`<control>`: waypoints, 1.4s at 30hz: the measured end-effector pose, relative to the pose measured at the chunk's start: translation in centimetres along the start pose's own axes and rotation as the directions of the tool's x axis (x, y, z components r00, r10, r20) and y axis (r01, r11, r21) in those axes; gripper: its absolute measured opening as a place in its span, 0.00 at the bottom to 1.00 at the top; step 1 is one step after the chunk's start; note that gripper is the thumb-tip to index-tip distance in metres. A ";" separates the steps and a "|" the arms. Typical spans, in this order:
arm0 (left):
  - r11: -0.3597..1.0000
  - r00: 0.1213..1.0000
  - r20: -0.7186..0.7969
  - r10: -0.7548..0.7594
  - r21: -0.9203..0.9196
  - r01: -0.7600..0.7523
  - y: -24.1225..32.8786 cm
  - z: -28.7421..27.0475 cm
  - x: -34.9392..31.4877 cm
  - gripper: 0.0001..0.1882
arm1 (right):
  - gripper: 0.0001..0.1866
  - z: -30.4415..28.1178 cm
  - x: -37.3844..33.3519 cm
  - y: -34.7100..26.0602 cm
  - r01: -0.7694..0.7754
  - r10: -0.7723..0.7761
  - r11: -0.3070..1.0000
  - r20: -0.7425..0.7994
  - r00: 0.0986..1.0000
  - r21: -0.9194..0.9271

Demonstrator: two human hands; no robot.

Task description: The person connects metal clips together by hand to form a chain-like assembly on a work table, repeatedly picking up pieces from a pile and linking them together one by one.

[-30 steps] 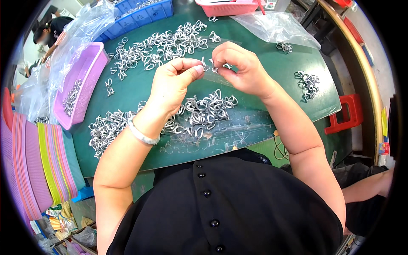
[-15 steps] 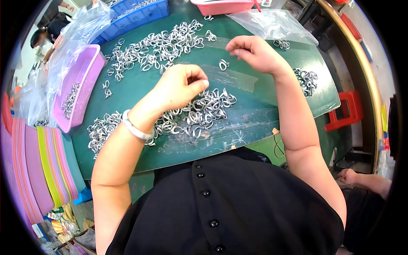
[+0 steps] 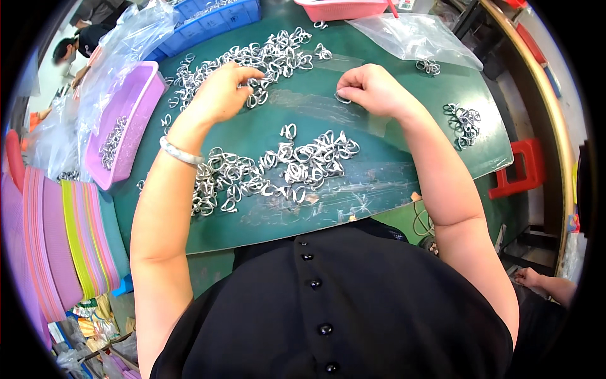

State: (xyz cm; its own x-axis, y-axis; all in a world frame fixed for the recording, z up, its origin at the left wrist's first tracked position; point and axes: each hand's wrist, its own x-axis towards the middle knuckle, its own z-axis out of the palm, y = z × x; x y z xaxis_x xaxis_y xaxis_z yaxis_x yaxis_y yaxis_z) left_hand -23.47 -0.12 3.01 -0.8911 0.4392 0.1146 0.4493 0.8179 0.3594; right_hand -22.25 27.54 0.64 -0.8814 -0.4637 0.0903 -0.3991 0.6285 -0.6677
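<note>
Small silver metal rings lie on a green table (image 3: 252, 230) in a far pile (image 3: 278, 54) and a near pile (image 3: 309, 161). My left hand (image 3: 221, 95), a pale bangle on its wrist, reaches to the front edge of the far pile. Its thumb and forefinger are apart, beside a loose ring (image 3: 257, 98). My right hand (image 3: 372, 88) is closed, pinching a ring (image 3: 343, 98) between thumb and fingertips, right of the far pile. A single ring (image 3: 288, 131) sits just beyond the near pile.
A purple basket (image 3: 136, 126) holding rings stands at left, near stacked coloured baskets (image 3: 69, 246). Behind are a blue crate (image 3: 214, 24), a pink basket (image 3: 341, 9) and a clear plastic bag (image 3: 416, 38). Smaller ring clusters (image 3: 464, 123) lie at right, near a red stool (image 3: 524, 167).
My left hand has moved away from the near pile to the far one, its fingers parting. A ring now rests beyond the near pile. My right hand has come down and taken the lone ring.
</note>
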 end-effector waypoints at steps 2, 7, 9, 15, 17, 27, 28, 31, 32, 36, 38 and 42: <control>0.993 0.999 0.012 0.037 0.108 -0.038 -0.1 0.6 -0.4 0.14 | 0.07 0.1 0.0 -0.5 -0.040 0.039 0.993 0.007 0.999 0.112; 0.934 0.996 -0.087 0.033 0.356 0.000 1.7 1.9 -0.8 0.09 | 0.05 0.5 0.1 -0.2 0.033 -0.042 0.957 0.024 0.999 0.289; 0.942 0.993 -0.116 0.036 0.335 0.005 1.5 2.2 -0.8 0.09 | 0.04 0.6 0.1 -0.3 0.055 -0.060 0.950 0.007 0.998 0.309; 0.940 0.984 -0.143 -0.108 -0.336 0.054 1.1 1.5 -0.7 0.06 | 0.06 0.6 0.0 -0.7 0.156 -0.132 0.839 -0.083 0.988 0.521; 0.701 0.986 -0.053 -0.159 -0.710 0.075 1.6 1.5 -1.1 0.04 | 0.09 0.7 0.1 -0.9 0.219 -0.171 0.754 -0.137 0.976 0.620; 0.336 0.997 -0.047 -0.056 -0.941 -0.026 5.1 2.9 -3.5 0.06 | 0.12 1.1 -0.7 -2.5 0.255 -0.185 0.694 -0.176 0.967 0.673; 0.336 0.997 -0.049 -0.057 -0.942 -0.027 5.3 3.0 -3.6 0.06 | 0.11 1.2 -0.8 -2.6 0.313 -0.215 0.708 -0.229 0.949 0.633; 0.460 0.985 -0.171 0.013 -0.874 -0.158 5.5 3.2 -3.9 0.08 | 0.09 1.1 -1.0 -3.6 0.507 -0.408 0.831 -0.368 0.835 0.228; 0.460 0.985 -0.172 0.010 -0.874 -0.157 5.5 3.3 -4.0 0.08 | 0.09 1.1 -1.2 -4.0 0.507 -0.409 0.831 -0.366 0.836 0.230; 0.542 0.973 -0.227 0.033 -0.814 -0.208 5.5 3.5 -4.2 0.09 | 0.09 1.1 -1.3 -4.7 0.576 -0.543 0.815 -0.435 0.718 -0.068; 0.563 0.970 -0.241 0.041 -0.796 -0.221 5.7 3.6 -4.3 0.09 | 0.09 1.1 -1.2 -4.6 0.596 -0.574 0.797 -0.438 0.691 -0.104; 0.502 0.972 -0.234 0.007 -0.840 -0.206 6.0 3.7 -4.3 0.09 | 0.09 1.2 -1.3 -4.6 0.563 -0.538 0.822 -0.442 0.717 -0.087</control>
State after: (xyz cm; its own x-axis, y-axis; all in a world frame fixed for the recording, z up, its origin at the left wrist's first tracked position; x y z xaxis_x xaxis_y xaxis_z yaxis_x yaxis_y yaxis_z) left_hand -16.69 4.26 1.20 -0.8780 0.3457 0.3310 0.3553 0.0074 0.9347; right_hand -18.96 24.48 2.71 -0.5292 -0.3951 0.7509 -0.8463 0.3092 -0.4337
